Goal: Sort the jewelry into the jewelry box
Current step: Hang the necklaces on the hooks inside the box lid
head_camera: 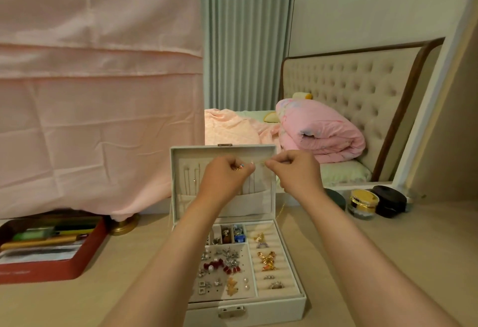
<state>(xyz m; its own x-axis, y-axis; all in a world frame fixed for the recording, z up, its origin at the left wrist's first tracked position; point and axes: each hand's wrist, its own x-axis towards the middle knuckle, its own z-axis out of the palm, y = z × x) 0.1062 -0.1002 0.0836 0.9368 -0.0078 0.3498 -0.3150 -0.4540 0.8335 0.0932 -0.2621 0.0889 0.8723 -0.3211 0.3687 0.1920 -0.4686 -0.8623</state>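
A white jewelry box (297, 308) stands open on the table in front of me, its lid (181, 171) upright. The tray holds several earrings, gold brooches and rings in compartments. Both hands are raised in front of the lid. My left hand (225, 176) and my right hand (297, 171) pinch the two ends of a thin gold necklace (258, 162) stretched between them. A small colourful pendant sits at my left fingertips. Thin chains hang inside the lid, partly hidden by my hands.
A red tray (51, 272) with pens and tubes lies at the left. A pink cloth (98, 94) hangs behind it over a brass base (124, 226). A gold-lidded jar (363, 201) and black round cases (389, 201) stand at the right. A mirror reflects a bed.
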